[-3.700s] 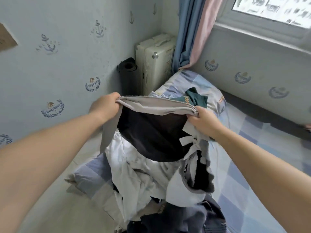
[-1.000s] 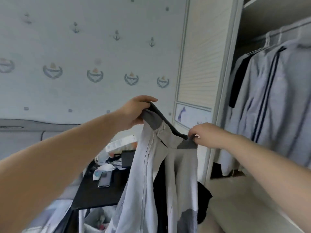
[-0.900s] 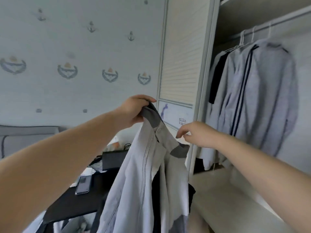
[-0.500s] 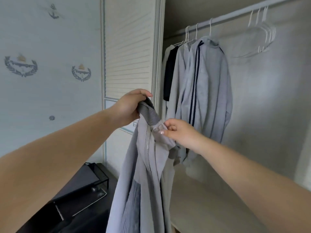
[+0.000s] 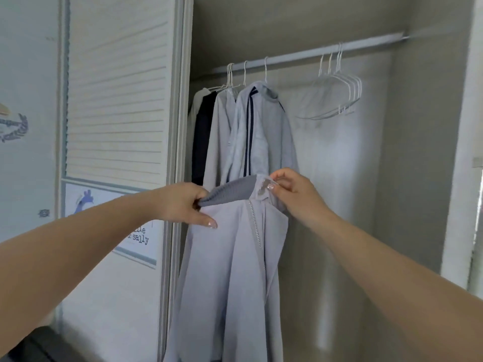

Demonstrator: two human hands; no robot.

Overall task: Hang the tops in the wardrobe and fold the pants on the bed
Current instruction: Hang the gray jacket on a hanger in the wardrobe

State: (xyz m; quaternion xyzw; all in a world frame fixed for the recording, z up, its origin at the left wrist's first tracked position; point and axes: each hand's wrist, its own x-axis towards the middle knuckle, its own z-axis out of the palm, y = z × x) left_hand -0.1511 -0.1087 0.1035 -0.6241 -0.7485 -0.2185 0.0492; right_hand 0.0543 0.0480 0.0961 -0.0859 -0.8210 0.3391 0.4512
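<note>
While hanging, jacket (image 5: 230, 270) collar pinched between left hand (image 5: 183, 205), right hand (image 5: 295, 194).

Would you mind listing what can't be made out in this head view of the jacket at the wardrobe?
- Jacket: its hem is cut off by the bottom edge.
- Hanging tops: their lower parts are hidden behind the jacket and both hands, left hand and right hand.
- Empty hangers: overlapping and blurred, so their number is unclear.
- Door poster: text partly hidden by the left arm.
</note>
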